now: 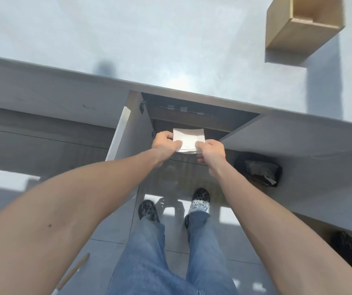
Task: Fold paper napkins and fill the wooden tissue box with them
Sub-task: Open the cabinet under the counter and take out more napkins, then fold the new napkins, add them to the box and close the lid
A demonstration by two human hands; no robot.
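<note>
Both hands, left hand (164, 143) and right hand (211, 151), have fingers pinched on the napkin stack (188, 139) at the open cabinet (202, 116). Loose sheets could slip before reaching the wooden box (302, 26), far off on the worktop (170, 50).

A pale grey countertop (170, 39) catches bright glare near its front edge. Below it, a cabinet door (128, 133) stands open over a glossy, sunlit tiled floor (107, 248).
</note>
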